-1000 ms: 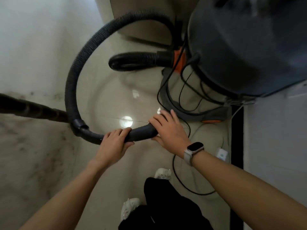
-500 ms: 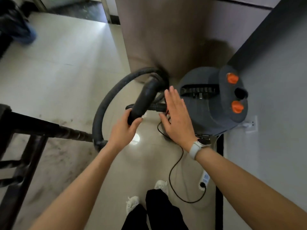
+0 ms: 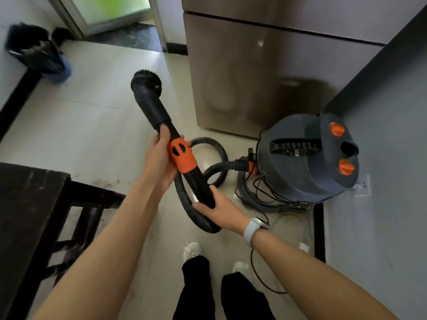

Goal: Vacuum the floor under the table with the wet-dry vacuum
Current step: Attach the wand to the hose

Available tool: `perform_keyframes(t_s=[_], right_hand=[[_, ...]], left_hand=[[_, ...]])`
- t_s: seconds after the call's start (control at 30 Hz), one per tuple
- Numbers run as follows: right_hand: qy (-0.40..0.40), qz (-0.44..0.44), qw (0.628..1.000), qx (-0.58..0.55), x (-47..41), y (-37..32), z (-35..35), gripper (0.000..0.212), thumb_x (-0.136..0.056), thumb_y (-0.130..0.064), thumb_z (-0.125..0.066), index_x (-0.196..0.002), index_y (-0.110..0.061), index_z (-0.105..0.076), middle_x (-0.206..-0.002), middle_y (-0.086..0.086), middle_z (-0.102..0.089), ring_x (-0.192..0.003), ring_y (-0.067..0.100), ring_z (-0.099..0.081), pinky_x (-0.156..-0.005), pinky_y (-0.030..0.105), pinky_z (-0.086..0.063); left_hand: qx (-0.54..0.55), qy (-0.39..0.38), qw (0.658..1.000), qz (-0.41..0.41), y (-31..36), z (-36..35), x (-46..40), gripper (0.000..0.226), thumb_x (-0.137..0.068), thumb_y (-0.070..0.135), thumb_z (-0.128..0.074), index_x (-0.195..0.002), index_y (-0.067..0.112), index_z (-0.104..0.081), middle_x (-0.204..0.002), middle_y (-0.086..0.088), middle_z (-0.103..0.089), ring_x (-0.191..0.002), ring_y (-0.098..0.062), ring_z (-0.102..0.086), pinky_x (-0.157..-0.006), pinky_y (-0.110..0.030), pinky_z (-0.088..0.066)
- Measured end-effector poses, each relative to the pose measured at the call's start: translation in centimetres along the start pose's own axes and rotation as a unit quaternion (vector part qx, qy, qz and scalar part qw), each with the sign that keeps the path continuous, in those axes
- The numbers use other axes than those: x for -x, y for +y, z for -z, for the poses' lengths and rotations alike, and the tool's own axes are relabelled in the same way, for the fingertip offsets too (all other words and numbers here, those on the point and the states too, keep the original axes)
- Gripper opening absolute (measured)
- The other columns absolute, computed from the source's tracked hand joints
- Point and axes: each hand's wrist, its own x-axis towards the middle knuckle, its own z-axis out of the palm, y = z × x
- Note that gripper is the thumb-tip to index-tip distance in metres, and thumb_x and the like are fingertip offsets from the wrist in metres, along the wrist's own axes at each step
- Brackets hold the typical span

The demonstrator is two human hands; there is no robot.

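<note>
A person stands holding the black plastic vacuum wand [image 3: 184, 169] with its round bristle brush head [image 3: 146, 82] raised off the floor: the left hand [image 3: 159, 161] is wrapped around it at the orange plastic collar [image 3: 182, 157], the right hand [image 3: 219, 207] grips its lower end where the black ribbed hose [image 3: 215, 158] begins. The hose loops back to the dark grey drum-shaped wet-dry vacuum [image 3: 307, 158], which sits just right of the wand against a grey wall [image 3: 379, 125], its black power cord [image 3: 258, 269] trailing across the floor. The cleaning proper appears not to have begun; the nozzle has yet to reach the glossy beige floor tiles [image 3: 97, 125] under the dark wooden table [image 3: 25, 204], left of the vacuum, where dark smudges show on the tiles. Behind the vacuum stands a brushed-metal cabinet [image 3: 254, 72]; farther left, a glazed door [image 3: 111, 10] and a dark bucket [image 3: 39, 54].
</note>
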Motion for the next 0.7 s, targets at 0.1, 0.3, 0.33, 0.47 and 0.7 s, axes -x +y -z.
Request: perform_keyframes(t_s=[0.1, 0.3, 0.33, 0.47, 0.7], right_hand=[[0.087, 0.042, 0.994, -0.048, -0.6, -4.3, 1.1, 0.028, -0.089, -0.040, -0.058, -0.106, -0.020, -0.047, -0.086, 0.001, -0.061, -0.086, 0.022, -0.063, -0.080, 0.041, -0.053], [0.249, 0.010, 0.930, -0.271, -2.1, -11.2, 8.1, 0.021, -0.096, -0.038, -0.049, -0.094, -0.018, -0.046, -0.075, 0.007, -0.062, -0.067, 0.019, -0.062, -0.073, 0.036, -0.054], [0.261, -0.014, 0.923, -0.284, -2.3, -11.6, 9.2, 0.024, -0.095, -0.041, -0.048, -0.093, -0.018, -0.046, -0.077, 0.008, -0.063, -0.068, 0.020, -0.063, -0.074, 0.036, -0.054], [0.275, -0.068, 0.899, -0.335, -2.9, -12.4, 11.6, 0.034, -0.094, -0.048, -0.047, -0.090, -0.014, -0.046, -0.080, 0.010, -0.065, -0.092, 0.035, -0.066, -0.090, 0.048, -0.052], [0.206, -0.029, 0.831, -0.517, -4.2, -14.1, 11.4, 0.047, -0.102, -0.039, -0.032, -0.131, -0.004, -0.045, -0.124, 0.018, -0.059, -0.101, 0.027, -0.061, -0.082, 0.040, -0.051]], left_hand=[[-0.130, -0.044, 0.990, -0.041, 2.1, 0.5, -0.5, 0.033, -0.102, 0.035, -0.033, -0.125, 0.016, -0.049, -0.102, 0.001, -0.061, -0.092, -0.012, -0.061, -0.085, -0.030, -0.051], [-0.430, -0.226, 0.874, 0.026, -1.6, 4.6, 1.9, 0.041, -0.098, 0.034, -0.042, -0.138, 0.024, -0.039, -0.131, 0.003, -0.052, -0.120, -0.008, -0.047, -0.094, -0.011, -0.036], [-0.457, -0.261, 0.850, 0.021, -2.1, 4.7, 2.5, 0.037, -0.097, 0.035, -0.047, -0.133, 0.027, -0.043, -0.126, 0.005, -0.054, -0.116, -0.007, -0.048, -0.086, -0.004, -0.036], [-0.560, -0.307, 0.764, -0.089, -1.8, 4.8, 1.2, 0.047, -0.079, 0.044, -0.069, -0.118, 0.033, -0.046, -0.097, 0.019, -0.054, -0.087, 0.006, -0.053, -0.077, -0.013, -0.044], [-0.577, -0.171, 0.787, -0.137, 0.3, 5.9, -1.0, 0.025, -0.090, 0.043, -0.055, -0.103, 0.022, -0.052, -0.078, 0.007, -0.058, -0.070, -0.008, -0.056, -0.060, -0.024, -0.045]])
